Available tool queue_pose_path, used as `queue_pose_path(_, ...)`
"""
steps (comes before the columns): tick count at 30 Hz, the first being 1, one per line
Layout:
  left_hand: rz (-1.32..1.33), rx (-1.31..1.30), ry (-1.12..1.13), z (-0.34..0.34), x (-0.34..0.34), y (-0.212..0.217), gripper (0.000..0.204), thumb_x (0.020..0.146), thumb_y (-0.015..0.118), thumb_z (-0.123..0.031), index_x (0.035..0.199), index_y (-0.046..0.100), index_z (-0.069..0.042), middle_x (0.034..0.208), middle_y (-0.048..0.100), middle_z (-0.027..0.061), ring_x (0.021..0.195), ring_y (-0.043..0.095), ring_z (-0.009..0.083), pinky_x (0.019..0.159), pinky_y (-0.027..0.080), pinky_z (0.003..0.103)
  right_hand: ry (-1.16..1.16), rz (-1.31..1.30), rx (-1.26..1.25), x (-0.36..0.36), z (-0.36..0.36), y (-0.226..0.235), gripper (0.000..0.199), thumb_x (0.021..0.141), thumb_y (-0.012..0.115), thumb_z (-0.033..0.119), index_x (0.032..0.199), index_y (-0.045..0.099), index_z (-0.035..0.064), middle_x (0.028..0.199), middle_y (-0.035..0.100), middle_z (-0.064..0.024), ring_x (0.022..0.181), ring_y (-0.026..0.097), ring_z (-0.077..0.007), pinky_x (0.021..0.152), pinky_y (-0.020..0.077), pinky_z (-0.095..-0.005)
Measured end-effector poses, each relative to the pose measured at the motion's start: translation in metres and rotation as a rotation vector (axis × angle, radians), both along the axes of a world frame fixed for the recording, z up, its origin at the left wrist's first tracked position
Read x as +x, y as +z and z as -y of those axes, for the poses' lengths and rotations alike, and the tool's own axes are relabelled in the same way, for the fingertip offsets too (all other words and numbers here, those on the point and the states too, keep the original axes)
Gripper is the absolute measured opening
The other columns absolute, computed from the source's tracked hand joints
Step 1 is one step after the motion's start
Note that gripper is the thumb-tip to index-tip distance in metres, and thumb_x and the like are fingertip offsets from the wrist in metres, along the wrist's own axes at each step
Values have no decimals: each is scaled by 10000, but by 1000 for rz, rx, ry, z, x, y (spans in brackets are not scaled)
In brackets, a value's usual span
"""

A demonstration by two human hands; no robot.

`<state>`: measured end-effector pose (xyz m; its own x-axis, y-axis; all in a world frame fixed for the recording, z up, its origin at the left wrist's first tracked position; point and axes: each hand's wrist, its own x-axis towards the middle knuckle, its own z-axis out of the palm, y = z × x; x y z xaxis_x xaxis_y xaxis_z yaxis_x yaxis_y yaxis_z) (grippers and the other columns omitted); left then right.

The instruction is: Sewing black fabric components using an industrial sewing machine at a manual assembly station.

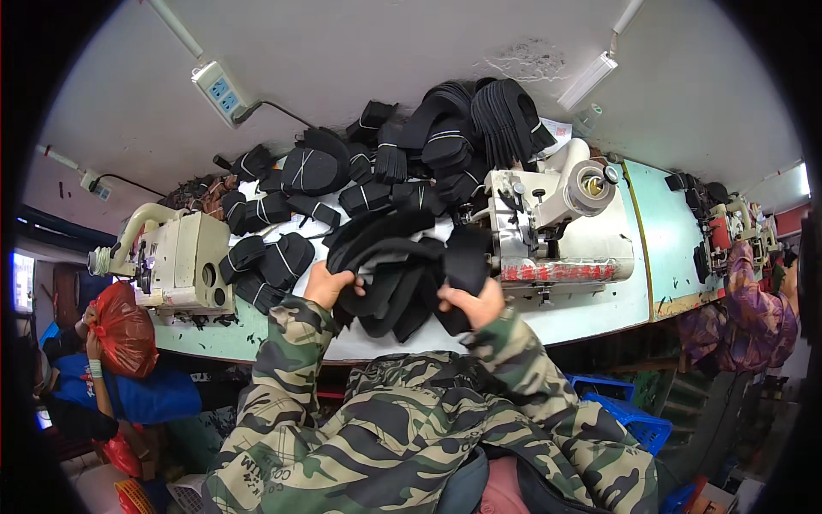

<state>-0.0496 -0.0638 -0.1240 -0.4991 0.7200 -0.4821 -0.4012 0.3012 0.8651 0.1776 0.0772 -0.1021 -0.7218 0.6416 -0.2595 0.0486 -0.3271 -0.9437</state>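
On the table (599,313), left hand (325,287) and right hand (473,304) grip a black strap bundle (398,274) lying crosswise.

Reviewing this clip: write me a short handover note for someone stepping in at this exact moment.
Left hand: shut on the left side of a bunch of black curved pieces.
Right hand: shut on the right end of that bunch, just in front of the white sewing machine.
The bunch is held over the worktable.
Done: many tied black bundles are stacked behind and to the left.
Left: the bunch in hand looks loose, with no tie visible.
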Motion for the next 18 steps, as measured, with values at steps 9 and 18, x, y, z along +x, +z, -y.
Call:
queue_pose_path(9, -603, -317, -97, 10, 9, 1, 386, 641, 646, -165, 937, 537, 58, 797, 608, 191, 673, 603, 276, 625, 477, 338, 3, 97, -148, -5, 2, -37, 132, 718, 606, 98, 744, 586, -30, 644, 597, -68, 516, 558, -138, 505, 446, -251)
queue_pose_path(18, -1147, -401, -231, -16, 43, 21, 584, 659, 682, -307, 1104, 465, 2, 835, 604, 241, 773, 594, 399, 707, 466, 460, -29, -9, -191, 14, -11, -2, 118, 757, 565, 92, 780, 563, -24, 689, 580, -90, 567, 555, -149, 545, 445, -268)
